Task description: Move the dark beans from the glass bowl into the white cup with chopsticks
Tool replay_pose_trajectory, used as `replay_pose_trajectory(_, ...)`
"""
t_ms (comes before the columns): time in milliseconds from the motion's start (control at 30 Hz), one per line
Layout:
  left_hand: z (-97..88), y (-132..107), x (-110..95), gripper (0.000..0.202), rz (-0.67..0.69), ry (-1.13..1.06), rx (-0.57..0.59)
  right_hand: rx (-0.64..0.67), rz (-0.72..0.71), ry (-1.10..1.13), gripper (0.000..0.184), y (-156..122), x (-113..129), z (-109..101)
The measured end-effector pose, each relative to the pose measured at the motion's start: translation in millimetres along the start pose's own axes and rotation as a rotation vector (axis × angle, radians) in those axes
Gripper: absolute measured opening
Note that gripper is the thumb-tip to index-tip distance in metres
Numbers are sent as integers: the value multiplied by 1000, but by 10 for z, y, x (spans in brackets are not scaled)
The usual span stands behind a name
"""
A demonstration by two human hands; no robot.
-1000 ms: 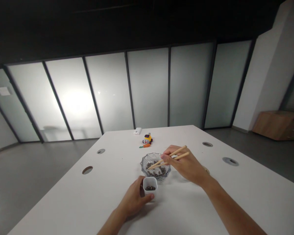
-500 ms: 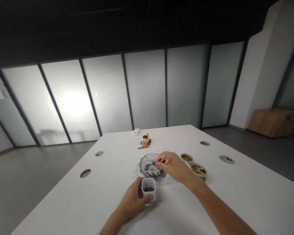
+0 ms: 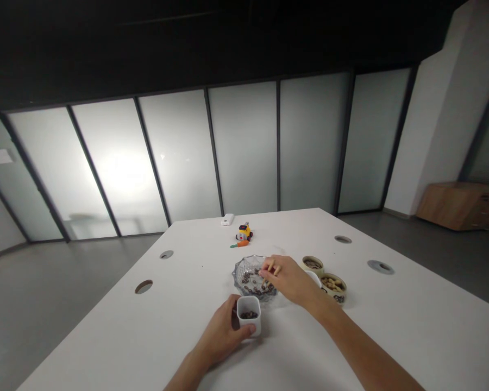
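My left hand (image 3: 228, 328) is wrapped round a small white square cup (image 3: 249, 325) on the table, its thumb across the near side. Dark beans (image 3: 248, 315) lie in the bottom of the cup. In my right hand (image 3: 283, 274) is a pair of wooden chopsticks (image 3: 275, 267), held over a clear glass bowl (image 3: 238, 271) with a scalloped rim. Several dark brown beans (image 3: 252, 279) are scattered in that bowl. The chopstick tips reach down among them; whether they pinch a bean I cannot tell.
Right of the bowl stand a round pot with dark contents (image 3: 312, 264), a pot of peanuts (image 3: 333, 285) and a partly hidden white dish (image 3: 313, 278). Farther back on the white table (image 3: 195, 326) are an orange-and-green toy screwdriver (image 3: 240, 244), a yellow toy vehicle (image 3: 244, 232) and a white device (image 3: 227, 219).
The view has shifted very slightly. The right hand's chopstick tips have moved a little within the bowl. My left hand keeps its hold on the cup.
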State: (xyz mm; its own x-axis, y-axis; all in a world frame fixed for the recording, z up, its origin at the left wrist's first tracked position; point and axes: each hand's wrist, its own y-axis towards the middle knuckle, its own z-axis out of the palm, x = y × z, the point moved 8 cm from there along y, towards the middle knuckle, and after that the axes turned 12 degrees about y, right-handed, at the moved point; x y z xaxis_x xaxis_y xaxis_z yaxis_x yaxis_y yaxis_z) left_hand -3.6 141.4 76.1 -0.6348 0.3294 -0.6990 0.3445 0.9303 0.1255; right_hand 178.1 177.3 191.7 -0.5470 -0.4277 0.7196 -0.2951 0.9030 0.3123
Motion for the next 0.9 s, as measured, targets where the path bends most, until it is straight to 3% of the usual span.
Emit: replay_pose_trajectory(900,-3,-6,4,42,0,13,-1,-24,-150,-123,32,16,7,3)
